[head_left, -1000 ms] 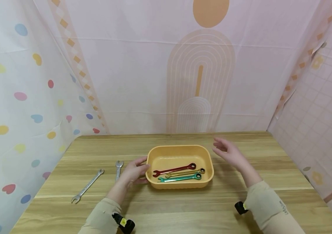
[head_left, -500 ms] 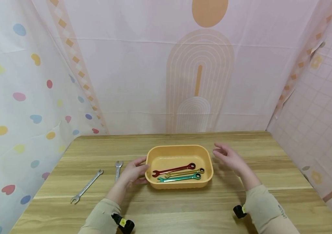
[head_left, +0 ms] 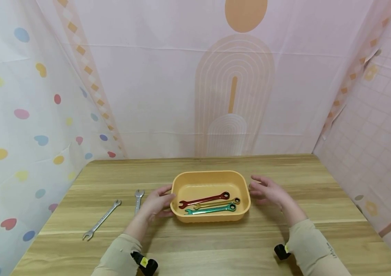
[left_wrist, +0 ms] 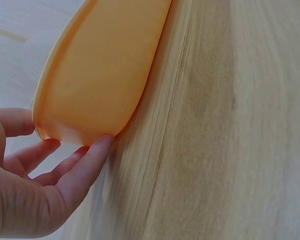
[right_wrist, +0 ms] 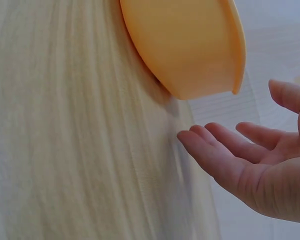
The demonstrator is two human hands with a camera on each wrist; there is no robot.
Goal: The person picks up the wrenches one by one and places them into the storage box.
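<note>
An orange tray (head_left: 210, 175) sits mid-table with a red wrench (head_left: 205, 200), a gold wrench (head_left: 217, 203) and a green wrench (head_left: 210, 209) lying in it. My left hand (head_left: 157, 202) touches the tray's left end; in the left wrist view its straight fingers (left_wrist: 85, 162) rest against the tray wall (left_wrist: 100, 75), thumb near the rim. My right hand (head_left: 267, 190) hovers just off the tray's right end, fingers spread and relaxed. In the right wrist view the right hand (right_wrist: 250, 160) is apart from the tray (right_wrist: 190, 45) and holds nothing.
Two silver wrenches lie on the wooden table (head_left: 216, 245) left of the tray: a long one (head_left: 101, 219) and a shorter one (head_left: 138, 199) beside my left hand. Patterned cloth walls (head_left: 26, 126) close in the table's left, back and right sides.
My right hand has dropped lower and drawn in toward the tray's right end. The left hand and the tray have stayed put.
</note>
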